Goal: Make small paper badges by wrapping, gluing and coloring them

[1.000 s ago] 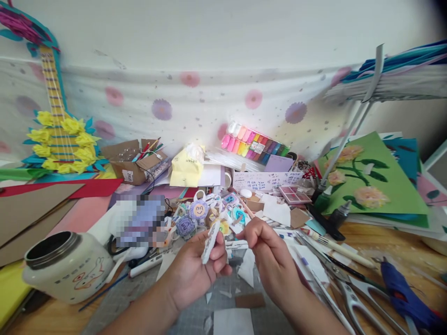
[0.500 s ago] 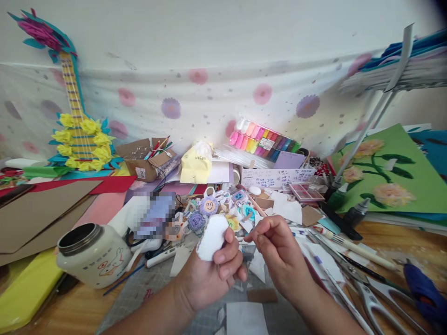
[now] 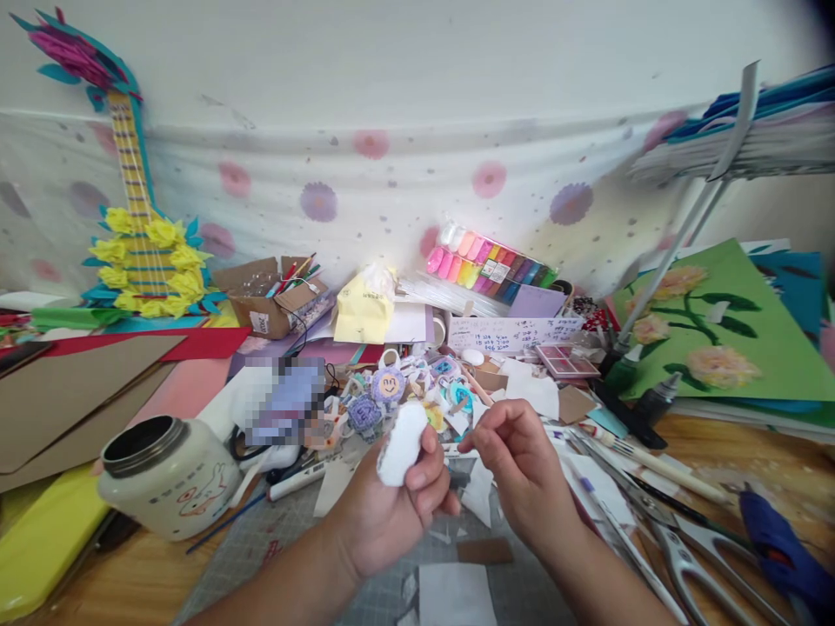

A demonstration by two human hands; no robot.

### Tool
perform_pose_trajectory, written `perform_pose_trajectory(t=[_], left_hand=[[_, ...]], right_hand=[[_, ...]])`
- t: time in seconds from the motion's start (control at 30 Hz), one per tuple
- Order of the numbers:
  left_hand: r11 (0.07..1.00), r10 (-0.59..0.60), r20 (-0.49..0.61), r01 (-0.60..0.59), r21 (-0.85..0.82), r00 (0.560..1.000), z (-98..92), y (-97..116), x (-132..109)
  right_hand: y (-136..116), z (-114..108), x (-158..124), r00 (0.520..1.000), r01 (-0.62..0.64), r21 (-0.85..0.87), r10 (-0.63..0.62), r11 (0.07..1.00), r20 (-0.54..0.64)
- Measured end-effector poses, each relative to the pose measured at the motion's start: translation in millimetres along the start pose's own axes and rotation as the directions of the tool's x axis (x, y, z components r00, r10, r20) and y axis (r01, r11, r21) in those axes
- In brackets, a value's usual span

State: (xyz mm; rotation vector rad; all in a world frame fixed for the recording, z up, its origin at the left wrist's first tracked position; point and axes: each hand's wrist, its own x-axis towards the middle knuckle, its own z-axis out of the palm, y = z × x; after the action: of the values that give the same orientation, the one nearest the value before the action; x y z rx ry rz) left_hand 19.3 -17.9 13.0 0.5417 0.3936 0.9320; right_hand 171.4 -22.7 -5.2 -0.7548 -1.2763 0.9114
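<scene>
My left hand (image 3: 397,513) is closed around a white oval piece (image 3: 400,443) with an uneven, fuzzy edge, held upright above the cutting mat. Its flat white face is toward me; the far side is hidden. To the right, apart from the piece, my right hand (image 3: 522,469) has thumb and forefinger pinched together. Whatever may be between those fingertips is too small to make out. Just beyond both hands lies a heap of small crafted pieces, among them a purple smiling-face disc (image 3: 388,383) and a purple rosette (image 3: 364,413).
A wide-mouthed jar (image 3: 173,478) stands at left. Metal scissors (image 3: 682,539) and a blue glue gun (image 3: 779,548) lie at right. A white paper square (image 3: 455,596) rests on the grey cutting mat (image 3: 261,556). Behind are a cardboard box (image 3: 261,304) and a colourful clay set (image 3: 492,265).
The white piece has turned slightly in my left hand, so its face looks narrower. My right hand stays pinched, nearly in place. The whole view has shifted a little.
</scene>
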Motion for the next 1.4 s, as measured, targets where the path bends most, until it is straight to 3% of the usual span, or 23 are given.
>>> perform_pose_trajectory(t=[0.1,0.23,0.57,1.13,1.4], left_hand=[[0.996,0.045,-0.106,-0.037,0.083,0.993,-2.0,-0.1,3.7],[0.99,0.085,-0.164,-0.065,0.122,0.983,-5.9,1.2,6.3],[0.978,0.134,-0.207,-0.096,0.183,0.969,-8.7,3.3,7.6],[0.936,0.251,-0.267,-0.163,0.313,0.93,-7.6,0.7,11.1],[0.933,0.208,-0.255,-0.113,0.342,0.944,-9.5,-2.8,8.7]], right_hand=[[-1.2,-0.6,0.6,1.0,0.014,0.095,-0.016,0.995,0.022],[-5.5,0.4,1.3,0.998,-0.022,0.254,0.006,0.967,0.066],[-14.7,5.6,7.8,0.981,-0.193,0.503,0.153,0.842,0.12],[1.6,-2.3,7.4,0.966,-0.238,0.314,0.259,0.919,-0.026],[4.2,-2.5,4.7,0.963,-0.27,0.259,0.261,0.927,0.07]])
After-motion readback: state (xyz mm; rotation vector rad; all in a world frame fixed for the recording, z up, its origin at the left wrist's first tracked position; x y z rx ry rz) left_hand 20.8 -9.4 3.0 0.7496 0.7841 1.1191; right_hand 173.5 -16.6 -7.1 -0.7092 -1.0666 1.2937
